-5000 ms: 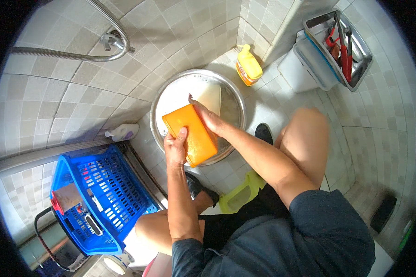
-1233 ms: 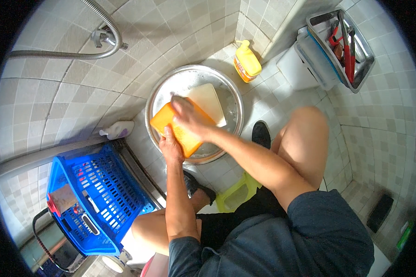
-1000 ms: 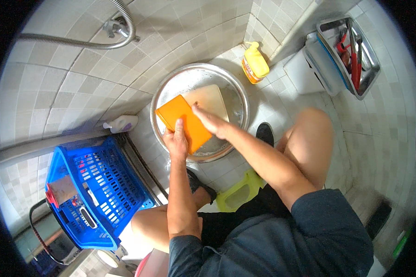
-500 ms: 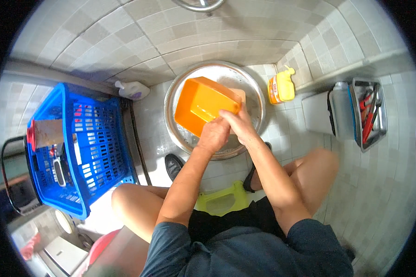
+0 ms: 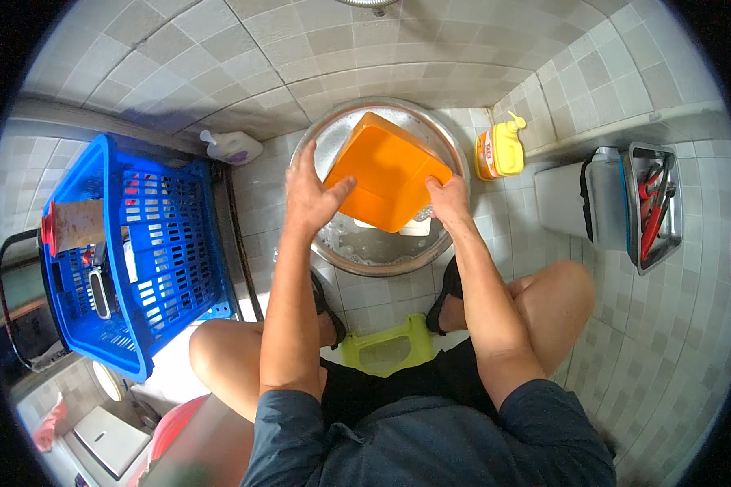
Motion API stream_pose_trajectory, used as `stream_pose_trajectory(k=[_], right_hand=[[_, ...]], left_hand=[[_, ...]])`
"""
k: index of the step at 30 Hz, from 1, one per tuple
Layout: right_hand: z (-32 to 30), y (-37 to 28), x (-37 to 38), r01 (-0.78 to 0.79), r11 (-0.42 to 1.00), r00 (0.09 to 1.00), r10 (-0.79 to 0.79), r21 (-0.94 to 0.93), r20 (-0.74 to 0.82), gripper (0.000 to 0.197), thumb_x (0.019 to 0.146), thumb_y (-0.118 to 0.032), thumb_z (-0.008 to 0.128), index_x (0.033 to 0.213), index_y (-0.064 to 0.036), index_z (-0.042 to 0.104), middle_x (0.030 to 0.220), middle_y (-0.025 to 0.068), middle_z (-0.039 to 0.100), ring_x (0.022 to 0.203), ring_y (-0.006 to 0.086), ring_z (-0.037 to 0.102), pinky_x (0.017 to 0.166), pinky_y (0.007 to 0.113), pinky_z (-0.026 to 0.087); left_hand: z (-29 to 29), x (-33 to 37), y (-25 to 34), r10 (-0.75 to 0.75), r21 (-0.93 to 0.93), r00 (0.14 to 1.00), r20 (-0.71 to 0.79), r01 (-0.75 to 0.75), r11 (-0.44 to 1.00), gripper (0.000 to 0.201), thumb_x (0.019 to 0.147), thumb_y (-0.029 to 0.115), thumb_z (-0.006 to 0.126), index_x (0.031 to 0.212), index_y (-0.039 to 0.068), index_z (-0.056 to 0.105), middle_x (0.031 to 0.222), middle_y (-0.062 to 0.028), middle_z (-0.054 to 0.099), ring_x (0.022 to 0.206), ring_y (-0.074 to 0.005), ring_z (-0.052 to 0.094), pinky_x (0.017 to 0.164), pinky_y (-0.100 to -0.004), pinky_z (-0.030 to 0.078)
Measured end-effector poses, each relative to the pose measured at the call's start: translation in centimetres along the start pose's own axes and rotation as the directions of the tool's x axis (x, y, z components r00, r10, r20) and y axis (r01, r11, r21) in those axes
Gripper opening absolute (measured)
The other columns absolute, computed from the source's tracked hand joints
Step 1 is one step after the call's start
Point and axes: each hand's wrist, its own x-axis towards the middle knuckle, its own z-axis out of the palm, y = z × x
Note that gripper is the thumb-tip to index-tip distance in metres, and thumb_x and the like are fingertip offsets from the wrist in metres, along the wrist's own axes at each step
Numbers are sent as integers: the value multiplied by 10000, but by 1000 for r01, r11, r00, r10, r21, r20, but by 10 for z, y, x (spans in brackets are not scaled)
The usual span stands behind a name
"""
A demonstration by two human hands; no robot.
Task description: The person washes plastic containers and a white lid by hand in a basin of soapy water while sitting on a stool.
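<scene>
A rectangular orange plastic bin (image 5: 388,174) is tilted over a round metal basin (image 5: 351,264). My right hand (image 5: 450,201) is closed on the bin's right corner, thumb on top. At the bin's left side, my left hand (image 5: 310,199) has its fingers spread, with the thumb at the bin's edge; whether it touches cannot be told. Suds and cloudy water show in the basin. Partly hidden beneath the bin lies a pale flat piece (image 5: 415,228), its kind unclear.
A yellow pump bottle (image 5: 500,150) stands right of the basin, a white bottle (image 5: 234,148) to its left. The blue slatted basket (image 5: 173,235) fills the left side. Farther right is a metal tray (image 5: 656,243) with red-handled tools. A green stool (image 5: 386,347) sits between my feet.
The bin has turned, so its orange face now points differently. My hands, close together before at its near right edge, have moved apart: the left went to the bin's left side, fingers spreading.
</scene>
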Motion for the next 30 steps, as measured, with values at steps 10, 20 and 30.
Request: stream_pose_trajectory(k=[10,20,30], right_hand=[[-5,-8,2,92,977,952,-143,191,270,352,931,-297,720,1092,16,721,952,77,729,855,164,677,759,325,521],[30,76,23,-318,887,947,279,336,158,309,905,-202,696,1102,35,676,946,121,712,905,205,672,796,358,521],[78,69,-32,668,646,741,-534,-369,407,233,943,-107,625,1155,-16,663,1435,202,545,1348,390,482,1121,448,410]], left_hand=[[-6,-10,-43,-121,-620,782,611,568,541,942,699,154,740,1526,-48,335,1397,-181,547,1286,-271,519,1117,-351,366],[-5,-16,-53,-370,-525,894,255,449,723,879,759,170,679,1529,-58,320,1436,-243,509,1356,-339,502,1147,-389,373],[20,-30,-78,-314,-537,949,-29,250,806,825,783,113,687,1512,-54,341,1480,-231,423,1375,-338,457,1169,-423,348]])
